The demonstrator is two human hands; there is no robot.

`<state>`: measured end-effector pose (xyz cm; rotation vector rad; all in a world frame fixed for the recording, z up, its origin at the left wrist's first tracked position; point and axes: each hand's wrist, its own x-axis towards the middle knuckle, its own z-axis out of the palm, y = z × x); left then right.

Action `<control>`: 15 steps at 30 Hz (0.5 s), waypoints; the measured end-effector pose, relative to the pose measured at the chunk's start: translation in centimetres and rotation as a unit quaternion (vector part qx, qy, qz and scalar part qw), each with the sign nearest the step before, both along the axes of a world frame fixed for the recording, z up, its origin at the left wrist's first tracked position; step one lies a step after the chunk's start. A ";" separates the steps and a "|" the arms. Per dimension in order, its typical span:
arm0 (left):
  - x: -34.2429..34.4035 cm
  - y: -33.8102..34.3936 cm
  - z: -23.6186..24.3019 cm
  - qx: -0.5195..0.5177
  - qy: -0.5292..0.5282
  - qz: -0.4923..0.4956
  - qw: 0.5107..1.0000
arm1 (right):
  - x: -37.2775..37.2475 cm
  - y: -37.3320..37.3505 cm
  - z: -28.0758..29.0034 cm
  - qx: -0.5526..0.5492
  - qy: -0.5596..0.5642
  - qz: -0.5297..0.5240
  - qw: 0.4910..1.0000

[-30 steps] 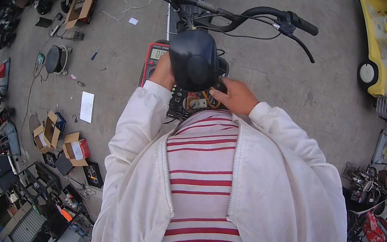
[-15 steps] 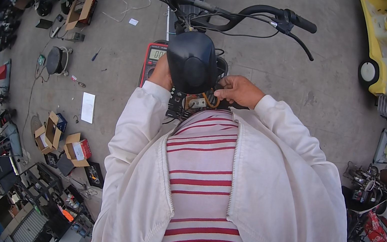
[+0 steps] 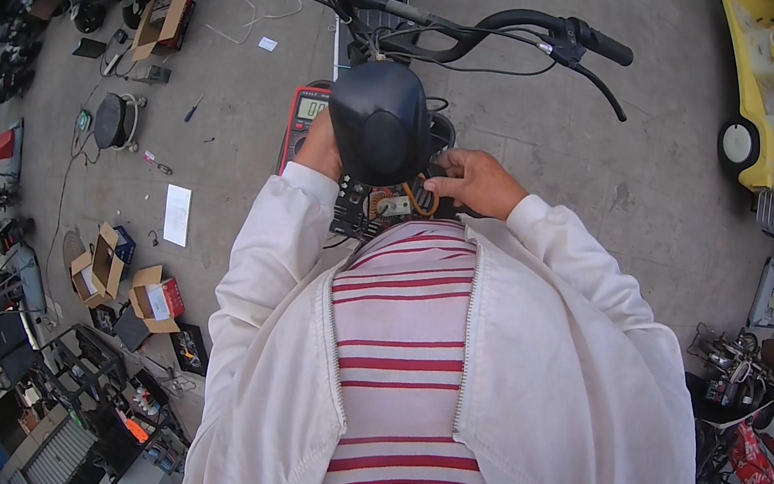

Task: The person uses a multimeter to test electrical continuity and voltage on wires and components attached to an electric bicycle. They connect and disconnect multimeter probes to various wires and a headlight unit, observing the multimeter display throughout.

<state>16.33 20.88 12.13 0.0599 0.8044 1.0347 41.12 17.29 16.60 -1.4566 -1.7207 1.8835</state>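
Grey concrete [image 3: 610, 176] spreads beneath the black cowl [image 3: 379, 122], which sits by the handlebars [image 3: 458, 46], a red multimeter [image 3: 311, 108] just left. The person's left hand [image 3: 320, 146] goes behind the cowl, its grip impossible to tell; the right hand [image 3: 480, 184] curls near the right edge, its hold unclear. Cardboard boxes [image 3: 108, 261] lie left, a yellow vehicle [image 3: 741, 101] right.
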 end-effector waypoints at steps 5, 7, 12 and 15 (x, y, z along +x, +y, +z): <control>0.5 -0.2 1.2 -0.005 -0.013 0.018 1.000 | -0.1 -0.5 -0.1 0.156 -0.011 0.058 0.986; 0.7 -0.3 1.7 -0.007 -0.020 0.018 1.000 | -0.3 -0.4 1.2 0.156 -0.034 0.080 0.984; 0.5 -0.4 1.2 0.005 -0.012 0.003 1.000 | -0.1 0.0 1.6 0.211 -0.045 0.162 0.963; 0.6 -0.4 1.5 0.018 -0.009 0.004 1.000 | -0.1 -0.1 1.3 0.201 -0.030 0.169 0.964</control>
